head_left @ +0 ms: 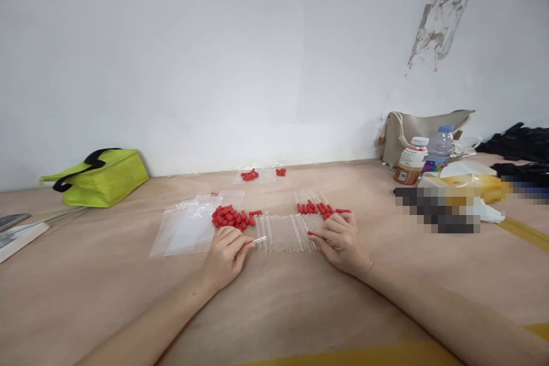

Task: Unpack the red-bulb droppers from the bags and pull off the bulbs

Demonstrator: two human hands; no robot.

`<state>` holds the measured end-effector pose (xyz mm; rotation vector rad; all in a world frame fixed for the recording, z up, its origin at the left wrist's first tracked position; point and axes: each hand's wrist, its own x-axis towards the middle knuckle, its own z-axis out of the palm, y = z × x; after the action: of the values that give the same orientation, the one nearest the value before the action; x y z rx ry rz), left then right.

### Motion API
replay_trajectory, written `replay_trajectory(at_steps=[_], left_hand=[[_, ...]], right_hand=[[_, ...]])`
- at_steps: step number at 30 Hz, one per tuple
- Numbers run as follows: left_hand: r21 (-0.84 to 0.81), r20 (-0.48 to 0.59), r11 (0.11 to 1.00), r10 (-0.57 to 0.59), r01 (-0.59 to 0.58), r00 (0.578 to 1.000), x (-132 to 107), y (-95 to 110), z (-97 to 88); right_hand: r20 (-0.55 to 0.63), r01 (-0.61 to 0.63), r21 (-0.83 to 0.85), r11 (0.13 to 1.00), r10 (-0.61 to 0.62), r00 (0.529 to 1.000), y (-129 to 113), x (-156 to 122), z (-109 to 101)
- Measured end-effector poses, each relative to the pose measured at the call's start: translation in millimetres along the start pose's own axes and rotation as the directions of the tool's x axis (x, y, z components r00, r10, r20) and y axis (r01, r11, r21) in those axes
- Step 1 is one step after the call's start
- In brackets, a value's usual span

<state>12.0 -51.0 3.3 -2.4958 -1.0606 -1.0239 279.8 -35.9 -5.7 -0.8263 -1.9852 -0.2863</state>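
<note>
My left hand point(226, 253) rests on the table with its fingers curled round a clear plastic tube point(259, 239), whose tip pokes out to the right. Just beyond it lies a pile of red caps point(229, 217). A row of clear tubes point(285, 231) lies between my hands. My right hand point(341, 240) rests on the right end of that row, fingers bent, pinching a small red cap at its fingertips. Behind it lie tubes fitted with red caps point(315, 207).
Clear zip bags point(184, 229) lie left of the red caps. More caps and tubes point(259, 174) sit near the wall. A lime-green bag point(100, 176) stands at left, books at the left edge. Bottles point(412, 160), a beige bag and packets crowd the right.
</note>
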Motion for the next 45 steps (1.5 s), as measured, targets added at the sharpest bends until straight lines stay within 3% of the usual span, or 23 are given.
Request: replay_trajectory(at_steps=[2, 5, 7, 10, 12, 16, 21, 27, 34, 37, 40, 45], left_hand=[[-0.042, -0.009, 0.998, -0.039, 0.038, 0.999, 0, -3, 2.4], [-0.064, -0.022, 0.996, -0.07, 0.068, 0.997, 7, -3, 6.2], [-0.025, -0.045, 0.996, -0.088, 0.087, 0.995, 14, -2, 6.7], [0.016, -0.039, 0.993, -0.113, 0.114, 0.993, 27, 0, 7.0], [0.016, -0.025, 0.99, -0.137, 0.137, 0.99, 36, 0, 10.4], [-0.026, -0.032, 0.993, -0.117, 0.116, 0.993, 49, 2, 25.8], [-0.018, 0.08, 1.0, -0.011, 0.012, 0.997, 53, 6, 39.1], [-0.05, 0.172, 0.996, -0.06, 0.069, 0.983, 49, 10, 39.4], [-0.057, 0.199, 0.994, -0.079, 0.092, 0.977, 45, 16, 38.1], [-0.067, 0.178, 0.994, -0.073, 0.086, 0.981, 47, 17, 37.0], [-0.07, 0.086, 0.993, -0.093, 0.099, 0.992, 50, 15, 30.1], [-0.044, -0.018, 0.991, -0.129, 0.129, 0.991, 43, -2, 11.6]], right_hand=[[-0.054, -0.136, 0.154, 0.979, 0.146, 0.988, 14, 2, -1], [-0.017, -0.336, 0.314, 0.888, 0.359, 0.933, 42, 8, 0], [0.002, -0.494, 0.306, 0.814, 0.518, 0.855, 65, 12, -1], [0.023, -0.718, 0.209, 0.664, 0.731, 0.682, 100, 14, -9], [-0.006, -0.757, 0.173, 0.63, 0.769, 0.639, 118, 13, -15], [0.066, -0.766, 0.113, 0.633, 0.765, 0.641, 134, 7, -21], [0.164, -0.759, 0.031, 0.65, 0.746, 0.646, 140, 0, -18], [0.222, -0.725, -0.059, 0.686, 0.718, 0.66, 141, -2, -13], [0.264, -0.71, -0.097, 0.697, 0.706, 0.657, 134, 2, -12], [0.254, -0.712, -0.108, 0.694, 0.711, 0.655, 133, 3, -12], [0.217, -0.717, -0.126, 0.686, 0.724, 0.655, 129, 5, -13], [0.208, -0.705, -0.156, 0.692, 0.721, 0.661, 107, 21, -8]])
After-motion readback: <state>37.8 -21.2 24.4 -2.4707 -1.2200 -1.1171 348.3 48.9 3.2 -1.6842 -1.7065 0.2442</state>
